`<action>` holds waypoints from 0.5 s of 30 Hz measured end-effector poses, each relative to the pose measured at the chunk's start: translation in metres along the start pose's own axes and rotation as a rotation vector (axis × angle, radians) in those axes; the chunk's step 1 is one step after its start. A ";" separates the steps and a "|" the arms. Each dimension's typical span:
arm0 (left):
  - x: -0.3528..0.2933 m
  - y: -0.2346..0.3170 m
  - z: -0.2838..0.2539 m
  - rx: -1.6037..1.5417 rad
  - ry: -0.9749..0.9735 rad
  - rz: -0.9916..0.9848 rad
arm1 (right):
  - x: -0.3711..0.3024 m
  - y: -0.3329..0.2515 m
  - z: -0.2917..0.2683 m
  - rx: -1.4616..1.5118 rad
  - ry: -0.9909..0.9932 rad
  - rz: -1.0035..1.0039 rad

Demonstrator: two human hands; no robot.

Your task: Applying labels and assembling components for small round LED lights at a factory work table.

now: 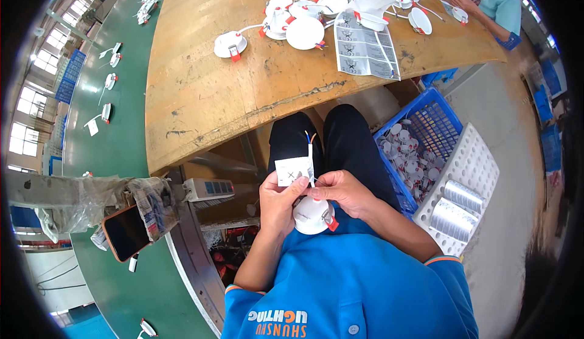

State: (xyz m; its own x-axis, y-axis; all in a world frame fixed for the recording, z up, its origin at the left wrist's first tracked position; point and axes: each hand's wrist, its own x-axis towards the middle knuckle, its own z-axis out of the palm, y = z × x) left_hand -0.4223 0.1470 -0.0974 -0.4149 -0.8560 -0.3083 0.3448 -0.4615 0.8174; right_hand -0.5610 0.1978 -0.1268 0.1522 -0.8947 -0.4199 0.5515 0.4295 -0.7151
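Above my lap hangs a small round white downlight (pixel 311 216) with red-tipped spring clips. Its white cable (pixel 311 156) points upward and ends in bare coloured wires. My left hand (pixel 281 200) pinches a white printed label (pixel 293 172) against the cable, just above the lamp body. From the other side my right hand (pixel 345 193) has its thumb and finger closed at the cable, touching the label's edge. My fingers partly hide where label and cable meet.
A worn wooden table (pixel 201 96) bears piled downlights and a label sheet (pixel 365 47). On the left runs a green conveyor belt (pixel 121 175) with scattered lamps, beside a phone (pixel 126 232) and power strip (pixel 208 189). A blue crate (pixel 435 117) stands right; a co-worker's arm (pixel 486 20) is beyond.
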 end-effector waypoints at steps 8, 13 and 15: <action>0.005 -0.017 -0.008 -0.115 0.086 -0.141 | 0.006 0.006 -0.007 -0.110 0.024 0.029; 0.011 -0.031 -0.007 -0.001 0.180 -0.018 | 0.013 0.010 -0.012 -0.115 0.035 0.032; 0.013 -0.038 -0.007 -0.029 0.203 0.027 | 0.014 0.011 -0.013 -0.181 0.119 0.004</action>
State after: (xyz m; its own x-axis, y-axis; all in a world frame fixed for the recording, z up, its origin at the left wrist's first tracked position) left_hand -0.4348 0.1515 -0.1363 -0.2284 -0.8961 -0.3805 0.3788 -0.4418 0.8132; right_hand -0.5637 0.1918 -0.1474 0.0504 -0.8766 -0.4786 0.3934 0.4579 -0.7973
